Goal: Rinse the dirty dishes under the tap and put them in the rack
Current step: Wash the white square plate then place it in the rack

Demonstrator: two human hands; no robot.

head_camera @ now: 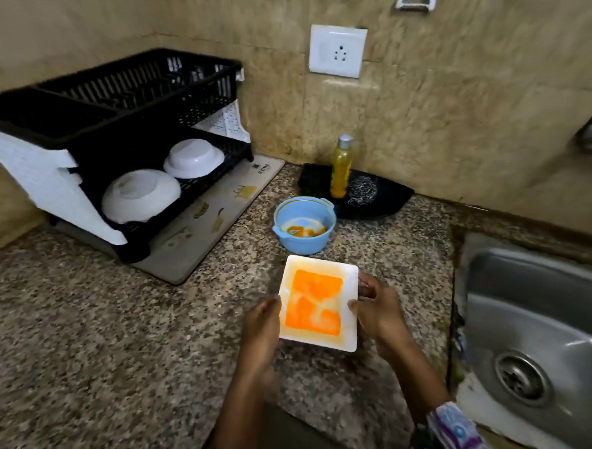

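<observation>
Speckled granite tabletop, brown/grey. Behind it, beige marbled tile wall w/ a white socket plate roughly mid-wall. White hook above & right of socket. Corner of walls left of socket. Light warm, dim, some glare on tiles below socket.

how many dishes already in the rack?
2. Both are white bowls, upside down on the lower tier of the black rack: one at the front, one behind it. Upper tier looks empty, though its far interior is partly hidden.
</observation>
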